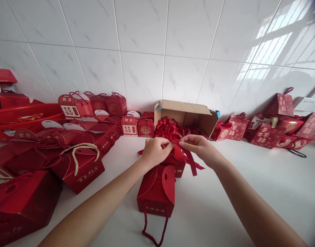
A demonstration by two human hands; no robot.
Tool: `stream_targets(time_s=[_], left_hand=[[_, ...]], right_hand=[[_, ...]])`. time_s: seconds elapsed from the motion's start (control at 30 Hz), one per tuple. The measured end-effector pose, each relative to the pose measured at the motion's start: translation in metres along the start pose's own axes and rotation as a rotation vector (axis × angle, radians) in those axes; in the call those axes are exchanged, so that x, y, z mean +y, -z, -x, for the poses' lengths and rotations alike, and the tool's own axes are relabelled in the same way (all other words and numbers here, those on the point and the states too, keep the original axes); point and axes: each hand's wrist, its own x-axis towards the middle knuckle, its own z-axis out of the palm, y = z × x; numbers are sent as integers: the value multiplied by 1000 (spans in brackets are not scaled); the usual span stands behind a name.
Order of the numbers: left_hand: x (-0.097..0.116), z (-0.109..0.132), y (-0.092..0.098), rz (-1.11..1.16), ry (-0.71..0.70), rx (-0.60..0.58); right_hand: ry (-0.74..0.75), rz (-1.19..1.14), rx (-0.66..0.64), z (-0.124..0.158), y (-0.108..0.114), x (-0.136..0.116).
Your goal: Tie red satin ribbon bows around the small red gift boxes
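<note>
Both my hands meet over a red gift box point(179, 170) in the middle of the white table. Between my left hand point(157, 151) and my right hand point(196, 145) is a red ribbon point(190, 161), pinched at the fingertips of each. Its loose ends hang down toward the right side of the box. Just in front stands a second red gift box point(156, 192), its rope handle point(157, 236) drooping onto the table. Behind my hands, a heap of red ribbons point(169, 127) spills from an open cardboard box point(190, 108) lying on its side.
Many red gift boxes crowd the left side, including one with a gold rope handle point(80, 171). A red plastic basket point(48, 111) sits behind them. More patterned gift boxes point(268, 135) stand at the right along the tiled wall point(142, 75). A black loop point(298, 153) lies before them.
</note>
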Motion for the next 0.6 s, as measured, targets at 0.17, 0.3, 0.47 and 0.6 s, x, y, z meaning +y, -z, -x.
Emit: stream_targets(time_s=[0.17,0.3,0.47,0.6], left_hand=[[3,2,0,-95,-27,39],[2,2,2,12,15,45],[-13,-6,11,222,174,-24],[-36,-12,9,208,339,-113]], right_hand=[[-44,161,13,-5,-2,10],[-30,125,-35,-11,-12,21],[-14,81,65,-15,-19,31],[20,107,114,-17,-22,37]])
